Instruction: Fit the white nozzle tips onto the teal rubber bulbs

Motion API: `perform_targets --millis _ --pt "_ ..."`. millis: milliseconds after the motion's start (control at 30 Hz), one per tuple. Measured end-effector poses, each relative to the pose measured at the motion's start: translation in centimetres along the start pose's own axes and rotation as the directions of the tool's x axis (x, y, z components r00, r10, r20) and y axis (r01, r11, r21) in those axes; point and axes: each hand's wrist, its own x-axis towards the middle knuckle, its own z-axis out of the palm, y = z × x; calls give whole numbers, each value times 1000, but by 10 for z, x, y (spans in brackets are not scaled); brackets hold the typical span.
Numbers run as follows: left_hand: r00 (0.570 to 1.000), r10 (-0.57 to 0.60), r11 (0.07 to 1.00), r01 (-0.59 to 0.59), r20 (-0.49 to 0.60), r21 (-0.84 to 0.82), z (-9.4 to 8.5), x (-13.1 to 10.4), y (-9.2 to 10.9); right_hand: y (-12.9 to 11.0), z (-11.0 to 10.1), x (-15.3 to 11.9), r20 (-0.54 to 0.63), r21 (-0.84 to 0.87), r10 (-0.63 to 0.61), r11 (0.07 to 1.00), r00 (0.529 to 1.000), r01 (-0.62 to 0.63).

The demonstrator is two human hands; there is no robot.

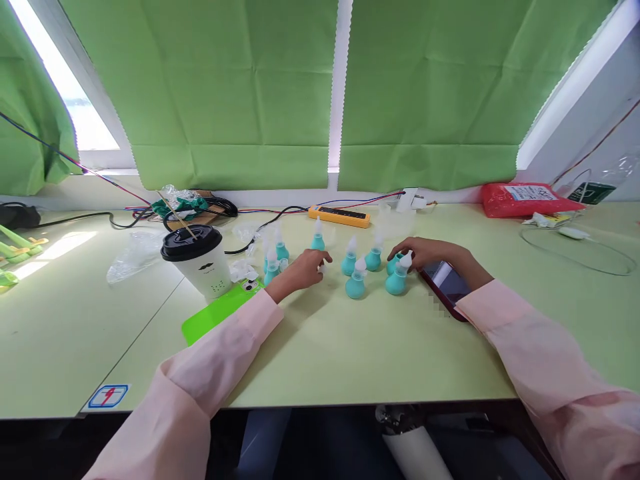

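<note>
Several small turquoise bulbs with pale pointed tips stand on the table, among them a front one [355, 287] and one at the back [317, 241]. My left hand [301, 271] is between the two groups, its fingers curled in a pinch around a small white piece [321, 269] that is mostly hidden. My right hand [425, 252] reaches in from the right, fingers closed around a turquoise bulb [394, 264] partly hidden behind another bulb [397, 283]. A dark phone [447, 283] lies beneath my right wrist.
A lidded paper cup [205, 270] with a stick stands left, beside a bright green phone [217, 315]. Behind are a yellow power strip [340, 216] and black cables [223, 205]. Clear plastic [134, 257] lies left; a red package [525, 199] sits at the back right.
</note>
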Motion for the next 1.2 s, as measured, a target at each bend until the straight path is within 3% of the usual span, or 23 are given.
perform_targets --millis 100,200,300,367,400,500,567,633,700,800,933,1200 --pt "999 -7 1000 7 49 6 -9 -14 -2 -3 -12 -9 3 -78 4 997 1000 -4" --pt "989 30 999 -35 148 33 -10 -29 -3 -14 -36 -31 -171 -149 42 986 984 -68" --pt "976 53 994 -72 209 87 -10 -40 0 -40 -58 -61 -464 -135 40 984 885 -115" --pt "973 38 990 -68 228 125 -12 -43 4 -63 -64 -79 -561 -53 -4 998 828 -31" --pt "972 24 989 -57 234 136 -13 -43 6 -76 -64 -85 -572 -21 -67 998 818 67" --pt "982 -17 988 -11 187 151 -16 -35 7 -113 -49 -92 -397 56 -326 924 858 377" --pt "995 -45 985 28 94 169 -12 -26 3 -131 -27 -87 -232 149 -437 867 869 476" --pt "997 -81 979 76 19 191 -3 -17 -2 -141 -1 -76 -123 235 -461 847 879 477" --pt "994 -106 975 101 15 199 7 -9 -7 -144 27 -63 -92 310 -403 857 910 411" --pt "991 -125 972 115 38 205 19 -2 -12 -141 61 -46 -114 359 -348 859 930 365" --pt "992 -122 973 113 35 201 21 -1 -10 -134 82 -36 -202 351 -280 874 939 336" --pt "1000 10 999 -10 1 47 -13 -30 14 -127 91 -40 -430 131 -239 937 870 323"
